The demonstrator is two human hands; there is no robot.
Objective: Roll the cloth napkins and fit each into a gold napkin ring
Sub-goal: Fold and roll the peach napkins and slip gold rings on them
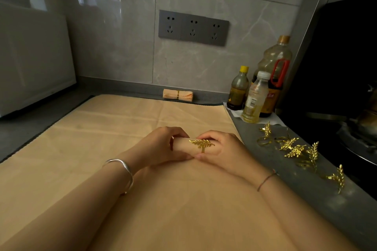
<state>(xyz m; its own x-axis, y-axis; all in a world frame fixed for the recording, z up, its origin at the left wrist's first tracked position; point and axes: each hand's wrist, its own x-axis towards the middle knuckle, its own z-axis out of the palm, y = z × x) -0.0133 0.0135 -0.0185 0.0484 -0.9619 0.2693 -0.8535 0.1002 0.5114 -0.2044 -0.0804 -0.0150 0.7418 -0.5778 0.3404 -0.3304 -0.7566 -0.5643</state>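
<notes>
While both hands meet over the middle of the spread, the left hand [163, 144] has its fingers curled over one end of a rolled beige cloth napkin [182, 145]. The right hand [221, 149] grips the other end, thumb tucked underneath. And there it is, right between them: a gold leaf-shaped metal napkin ring [202, 144], leaf spray on top, band wrapped round the roll. A silver bangle [124, 171] sits on the left wrist, a thin brown cord bracelet [266, 180] on the right.

The roll is held low over a large flat beige cloth [122, 128] spread across the dark grey stone surface [306, 187]; whether it touches the cloth, I can't tell. Off to the right, on the bare grey strip, spare gold leaf rings [295, 150] lie in a loose line, near the cloth's edge but off it.

Behind those rings stand three bottles close together. There's a clear plastic bottle with a white cap [255, 100], a small dark bottle with a yellow cap [238, 89] and a tall oil bottle with a red handle [275, 67]. At the foot of the tiled wall, past the cloth's far edge, lies a peach rolled napkin banded in gold [177, 94]. Above it, a grey triple socket panel [193, 27]. Far left, a white appliance [34, 57].
</notes>
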